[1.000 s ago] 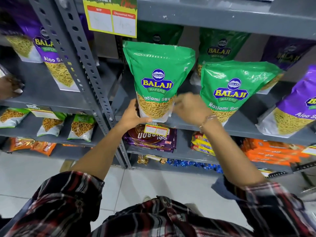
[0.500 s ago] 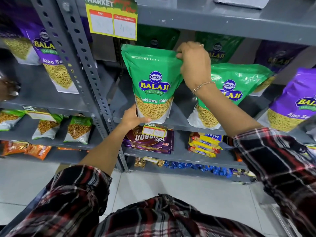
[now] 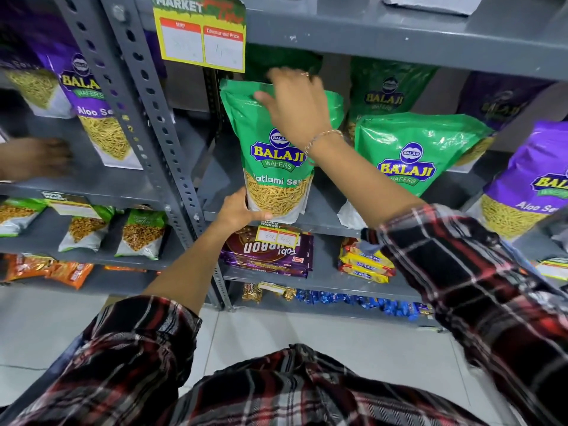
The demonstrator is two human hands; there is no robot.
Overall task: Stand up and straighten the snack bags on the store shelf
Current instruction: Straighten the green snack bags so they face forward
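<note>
A green Balaji snack bag is stood upright at the front edge of the grey metal shelf, just right of the perforated upright post, which is taken here as the reference landmark. The bag's lower left corner is gripped by the left hand, with the thumb laid along the bottom edge and the fingers wrapped behind the clear window. The bag's top seal is covered by the right hand, whose fingers are curled over the upper edge; the view is blurred there, so it appears to be a loose pinch rather than a firm grasp, and this cannot be confirmed. A bracelet is worn on the right wrist. Further right of the post, a second green bag is leaned backward on the same shelf, tilted rather than upright, and beyond it a purple bag is leaned at the frame's edge. More green and purple bags are stored behind these, in shadow. Left of the post, a purple Aloo Sev bag is stood on the neighbouring shelf bay. A yellow price tag is hung from the shelf above, just right of the post. Below the held bag, a small price label is fixed to the shelf lip, and brown biscuit packs are stacked on the level beneath.
</note>
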